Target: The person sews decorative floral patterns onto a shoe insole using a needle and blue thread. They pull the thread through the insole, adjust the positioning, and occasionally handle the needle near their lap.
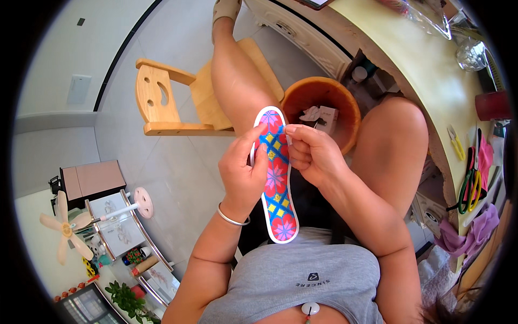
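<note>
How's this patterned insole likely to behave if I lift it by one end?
The insole looks slim, so it's probably light. It shows no obvious sag beyond your left hand, so it's likely fairly stiff.

A home; wooden chair [208, 105], fan [66, 229] and leafy plant [125, 298] show it.

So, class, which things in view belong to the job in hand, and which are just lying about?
In the job:
- patterned insole, gripped by the left hand
- right hand, fingers pinched at its edge

Lying about:
- wooden chair
- wooden bucket
- fan
- green plant
- purple cloth
- scissors, untouched, though perhaps part of the job
</note>
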The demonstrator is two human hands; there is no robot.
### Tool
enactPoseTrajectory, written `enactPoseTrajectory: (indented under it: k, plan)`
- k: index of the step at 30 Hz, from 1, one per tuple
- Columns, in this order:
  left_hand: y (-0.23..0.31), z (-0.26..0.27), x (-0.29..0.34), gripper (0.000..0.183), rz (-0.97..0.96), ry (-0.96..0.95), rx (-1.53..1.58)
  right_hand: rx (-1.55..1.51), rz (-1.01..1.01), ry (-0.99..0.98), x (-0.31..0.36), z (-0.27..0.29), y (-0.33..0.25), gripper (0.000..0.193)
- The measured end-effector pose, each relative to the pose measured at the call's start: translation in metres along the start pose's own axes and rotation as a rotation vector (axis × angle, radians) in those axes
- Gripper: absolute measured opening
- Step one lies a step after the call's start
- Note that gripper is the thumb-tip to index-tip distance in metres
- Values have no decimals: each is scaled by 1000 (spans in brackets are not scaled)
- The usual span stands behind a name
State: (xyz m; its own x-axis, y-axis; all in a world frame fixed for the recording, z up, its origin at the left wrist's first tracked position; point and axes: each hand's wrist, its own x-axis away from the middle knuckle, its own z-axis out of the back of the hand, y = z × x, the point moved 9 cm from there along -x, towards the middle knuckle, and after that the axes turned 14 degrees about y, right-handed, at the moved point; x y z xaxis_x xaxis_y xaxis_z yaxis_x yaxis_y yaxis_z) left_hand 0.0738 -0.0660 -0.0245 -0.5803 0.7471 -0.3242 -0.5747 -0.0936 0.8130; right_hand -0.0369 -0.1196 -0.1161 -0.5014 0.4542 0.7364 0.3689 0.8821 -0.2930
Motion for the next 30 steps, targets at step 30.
enactPoseTrajectory:
  k: [30]
  plan:
    - [-46,-12,-12,16,-90,18,-77,-1,-290,108,-58,10,59,24]
